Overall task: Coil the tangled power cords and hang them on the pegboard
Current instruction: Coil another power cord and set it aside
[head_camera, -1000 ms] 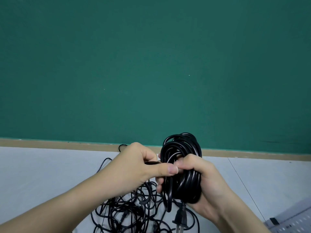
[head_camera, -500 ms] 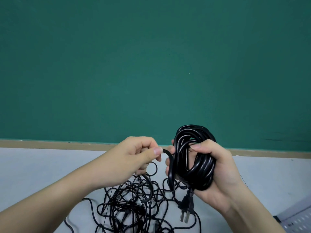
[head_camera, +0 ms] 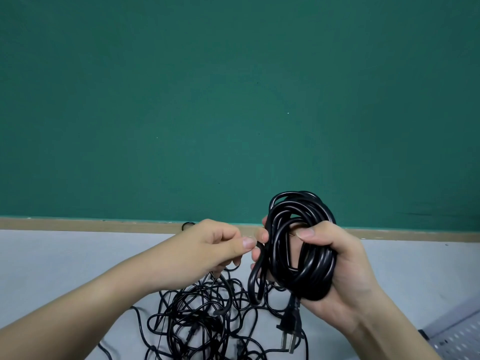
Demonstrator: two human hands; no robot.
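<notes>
My right hand [head_camera: 345, 266] grips a thick coil of black power cord [head_camera: 301, 245], held upright above the table with the thumb pressed across its loops. The cord's plug [head_camera: 289, 327] hangs below the coil, prongs down. My left hand [head_camera: 210, 248] pinches the loose end of the same cord [head_camera: 257, 276] between thumb and fingers, right beside the coil's left edge; that end bends down in a loop. A tangle of thin black cords [head_camera: 202, 320] lies on the table beneath both hands.
A green wall [head_camera: 233, 100] with a tan baseboard strip [head_camera: 78, 224] rises behind the grey table [head_camera: 52, 268]. The corner of a white perforated pegboard [head_camera: 459, 336] shows at the bottom right.
My right hand has shifted right with the coil and turned it more face-on. My left hand drew back from the coil and now pinches only the loose end.
</notes>
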